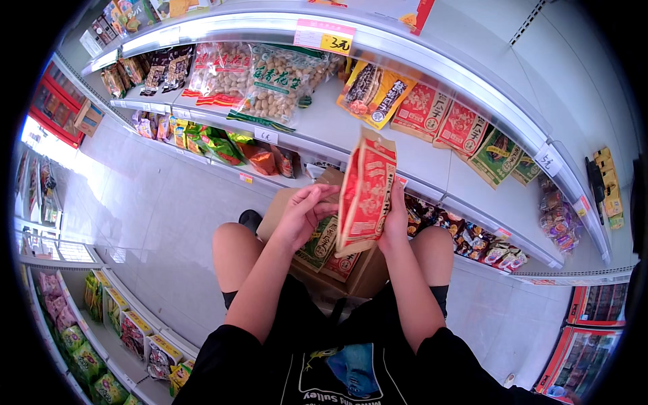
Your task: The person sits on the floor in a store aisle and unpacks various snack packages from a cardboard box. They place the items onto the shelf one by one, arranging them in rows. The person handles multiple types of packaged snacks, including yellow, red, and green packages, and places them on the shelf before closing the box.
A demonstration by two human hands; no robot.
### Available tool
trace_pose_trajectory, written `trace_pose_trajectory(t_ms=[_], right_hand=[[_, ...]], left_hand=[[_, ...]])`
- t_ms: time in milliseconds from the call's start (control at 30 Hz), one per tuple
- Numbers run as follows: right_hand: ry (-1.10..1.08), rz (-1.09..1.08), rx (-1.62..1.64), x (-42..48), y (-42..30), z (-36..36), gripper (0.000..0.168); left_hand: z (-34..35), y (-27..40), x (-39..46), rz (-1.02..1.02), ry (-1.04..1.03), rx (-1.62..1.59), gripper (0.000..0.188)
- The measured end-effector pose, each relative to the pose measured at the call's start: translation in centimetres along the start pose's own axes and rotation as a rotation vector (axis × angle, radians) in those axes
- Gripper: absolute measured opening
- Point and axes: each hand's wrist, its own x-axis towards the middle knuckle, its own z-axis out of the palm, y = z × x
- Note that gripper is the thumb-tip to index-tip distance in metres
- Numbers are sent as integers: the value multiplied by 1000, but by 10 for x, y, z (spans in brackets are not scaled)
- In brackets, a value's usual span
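My right hand (396,218) grips the right edge of several red and brown paper snack packets (368,195), held upright over a cardboard box. At their left side is my left hand (307,212), fingers partly spread, the fingertips close to the packets; whether they touch cannot be told. Inside the cardboard box (372,273) between my knees lie a green packet (318,245) and a red packet (341,266). On the shelf ahead, similar red packets (421,112) lie beside green packets (496,157) and a yellow packet (375,94).
Clear bags of peanuts (276,83) stand on the same shelf, left of the yellow packet. A shelf edge with a price tag (324,36) runs above. Wrapped snacks (460,228) fill part of the lower shelf. Another shelf unit (109,329) stands at lower left.
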Motion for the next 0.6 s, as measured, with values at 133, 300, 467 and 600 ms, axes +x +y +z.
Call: trace_pose_trajectory(t_ms=[133,300,467,600], right_hand=[[-291,156,168,4,2,-20,52],[-416,136,277,14,14,-33,58],[-279,80,77,3,5,-14,59],[-9,93,66,-3,2,6,50]], left_hand=[[10,7,2,30,58,119,33],[13,6,5,22,68,173,37],[5,5,5,-13,34,187,41],[5,2,5,-44,-79,277,47]])
